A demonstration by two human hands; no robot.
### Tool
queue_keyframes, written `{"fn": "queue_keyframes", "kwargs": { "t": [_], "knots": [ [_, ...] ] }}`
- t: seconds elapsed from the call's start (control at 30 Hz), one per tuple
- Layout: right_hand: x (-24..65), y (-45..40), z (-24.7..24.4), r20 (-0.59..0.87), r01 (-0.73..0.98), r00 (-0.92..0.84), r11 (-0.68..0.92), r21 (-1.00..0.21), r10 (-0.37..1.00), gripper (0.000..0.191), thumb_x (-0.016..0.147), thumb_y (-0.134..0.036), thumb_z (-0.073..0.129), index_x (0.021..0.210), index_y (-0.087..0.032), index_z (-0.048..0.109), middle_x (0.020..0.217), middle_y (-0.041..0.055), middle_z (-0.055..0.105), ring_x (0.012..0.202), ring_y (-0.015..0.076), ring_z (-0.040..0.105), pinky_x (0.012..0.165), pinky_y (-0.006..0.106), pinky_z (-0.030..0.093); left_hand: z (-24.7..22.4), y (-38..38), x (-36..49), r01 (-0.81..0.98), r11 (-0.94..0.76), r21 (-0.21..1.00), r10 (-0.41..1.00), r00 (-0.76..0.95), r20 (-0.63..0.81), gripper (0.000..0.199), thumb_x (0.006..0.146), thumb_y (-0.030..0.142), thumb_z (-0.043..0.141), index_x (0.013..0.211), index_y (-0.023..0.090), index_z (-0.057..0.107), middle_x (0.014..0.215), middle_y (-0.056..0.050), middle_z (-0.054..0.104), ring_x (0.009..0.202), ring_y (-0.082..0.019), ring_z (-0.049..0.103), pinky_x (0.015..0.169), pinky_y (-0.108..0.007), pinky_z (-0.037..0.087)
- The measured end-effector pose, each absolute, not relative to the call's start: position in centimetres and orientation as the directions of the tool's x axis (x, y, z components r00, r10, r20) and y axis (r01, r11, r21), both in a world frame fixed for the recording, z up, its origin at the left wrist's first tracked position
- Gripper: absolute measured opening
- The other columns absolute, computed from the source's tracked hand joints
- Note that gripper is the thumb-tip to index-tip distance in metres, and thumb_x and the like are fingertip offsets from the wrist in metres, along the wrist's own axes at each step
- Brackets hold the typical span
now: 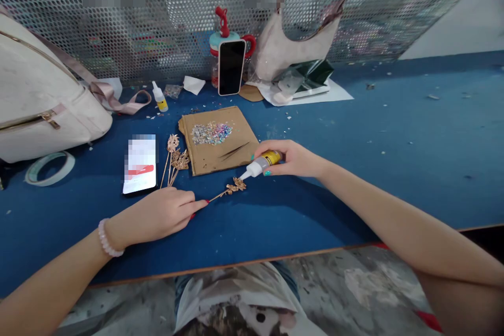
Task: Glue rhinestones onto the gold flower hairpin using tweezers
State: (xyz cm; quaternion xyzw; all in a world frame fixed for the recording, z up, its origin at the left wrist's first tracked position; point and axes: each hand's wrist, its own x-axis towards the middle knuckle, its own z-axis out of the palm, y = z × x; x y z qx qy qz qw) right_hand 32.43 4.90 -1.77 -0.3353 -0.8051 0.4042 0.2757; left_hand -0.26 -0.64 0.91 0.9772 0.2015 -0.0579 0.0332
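My left hand is closed on the thin stem of a gold flower hairpin, its index finger stretched along the stem. The flower end points right, low over the blue table. My right hand grips a small white glue bottle with a yellow label, tilted so that its nozzle is at the flower. Behind them a cardboard piece bears a pile of shiny small stones and tweezers. More gold flower hairpins lie left of the cardboard.
A lit phone and a tape roll lie left on the blue table. Further back are a second glue bottle, an upright phone, a cup with a red straw, a white handbag and a pale backpack.
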Motion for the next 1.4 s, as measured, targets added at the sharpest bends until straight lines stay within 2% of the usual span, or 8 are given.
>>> {"fn": "queue_keyframes", "kwargs": {
  "t": [0.1, 0.2, 0.4, 0.53, 0.7, 1.0, 1.2, 1.4],
  "knots": [
    [32.6, 5.0, -1.6, 0.233, 0.223, -0.682, 0.5, -0.837, 0.694, 0.025, 0.079, -0.033, 0.059, 0.099, -0.018, 0.057, 0.093, 0.0051, 0.057, 0.08, 0.0151, 0.053, 0.071, 0.029, 0.041, 0.9, -0.6, -0.3, 0.39, -0.92, 0.038, 0.382, 0.915, -0.126, 0.038, 0.093, 0.016, 0.038, 0.13, 0.016, 0.043, 0.091, -0.005, 0.06, 0.074, -0.017, 0.057, 0.069, -0.03, 0.043],
    [32.8, 5.0, -1.7, 0.228, 0.139, -0.713, 0.453, -0.881, 0.663, 0.026, 0.083, -0.034, 0.055, 0.103, -0.017, 0.056, 0.096, 0.0057, 0.055, 0.081, 0.0144, 0.052, 0.069, 0.027, 0.041, 0.8, -0.5, -0.4, 0.389, -0.921, 0.03, 0.381, 0.914, -0.137, 0.038, 0.093, 0.016, 0.037, 0.131, 0.017, 0.043, 0.091, -0.006, 0.061, 0.074, -0.017, 0.057, 0.068, -0.03, 0.042],
    [32.5, 4.8, -2.1, 0.152, 0.073, -0.609, 0.245, -0.967, 0.779, 0.032, 0.073, -0.033, 0.069, 0.099, -0.018, 0.058, 0.09, 0.0028, 0.058, 0.073, 0.0116, 0.053, 0.062, 0.023, 0.043, 0.8, -0.4, -0.4, 0.381, -0.923, 0.045, 0.369, 0.915, -0.165, 0.039, 0.094, 0.017, 0.033, 0.133, 0.015, 0.039, 0.094, -0.007, 0.06, 0.078, -0.018, 0.058, 0.07, -0.031, 0.043],
    [32.2, 4.8, -2.6, 0.119, -0.015, -0.505, 0.129, -0.992, 0.855, 0.037, 0.064, -0.037, 0.075, 0.092, -0.018, 0.059, 0.075, -0.0005, 0.057, 0.059, 0.0083, 0.05, 0.051, 0.021, 0.04, 0.9, -0.5, -0.4, 0.383, -0.923, 0.029, 0.374, 0.914, -0.16, 0.039, 0.094, 0.017, 0.035, 0.133, 0.016, 0.041, 0.093, -0.006, 0.06, 0.076, -0.017, 0.057, 0.07, -0.031, 0.043],
    [31.9, 4.5, -3.0, 0.089, -0.129, -0.477, 0.03, -0.991, 0.874, 0.038, 0.072, -0.05, 0.065, 0.092, -0.021, 0.054, 0.063, -0.0026, 0.055, 0.049, 0.0087, 0.048, 0.043, 0.022, 0.035, 0.8, -0.4, -0.5, 0.377, -0.926, 0.028, 0.37, 0.919, -0.138, 0.038, 0.094, 0.018, 0.035, 0.131, 0.016, 0.042, 0.092, -0.006, 0.061, 0.075, -0.017, 0.056, 0.07, -0.031, 0.043],
    [30.8, 4.1, -3.0, 0.126, -0.241, -0.483, 0.007, -0.97, 0.866, 0.039, 0.063, -0.044, 0.075, 0.088, -0.021, 0.055, 0.069, -0.0039, 0.05, 0.054, 0.0061, 0.042, 0.046, 0.02, 0.032, 0.8, -0.4, -0.4, 0.385, -0.923, 0.028, 0.375, 0.912, -0.167, 0.039, 0.095, 0.017, 0.034, 0.133, 0.017, 0.039, 0.093, -0.006, 0.06, 0.076, -0.017, 0.056, 0.07, -0.03, 0.042],
    [30.3, 3.7, -3.4, 0.085, -0.204, -0.473, -0.015, -0.979, 0.877, 0.029, 0.079, -0.048, 0.057, 0.087, -0.021, 0.051, 0.054, -0.0065, 0.046, 0.041, 0.0053, 0.036, 0.036, 0.019, 0.023, 0.8, -0.3, -0.5, 0.385, -0.922, 0.042, 0.373, 0.912, -0.172, 0.039, 0.095, 0.018, 0.033, 0.133, 0.016, 0.039, 0.094, -0.006, 0.06, 0.076, -0.017, 0.056, 0.071, -0.032, 0.042],
    [30.2, 3.6, -3.4, 0.089, -0.204, -0.477, -0.012, -0.979, 0.874, 0.03, 0.077, -0.047, 0.061, 0.089, -0.022, 0.05, 0.053, -0.0076, 0.046, 0.041, 0.0059, 0.038, 0.036, 0.019, 0.024, 0.7, -0.3, -0.5, 0.376, -0.926, 0.034, 0.366, 0.917, -0.161, 0.039, 0.095, 0.018, 0.032, 0.134, 0.017, 0.039, 0.094, -0.007, 0.061, 0.077, -0.017, 0.056, 0.071, -0.031, 0.042]
  ]
}}
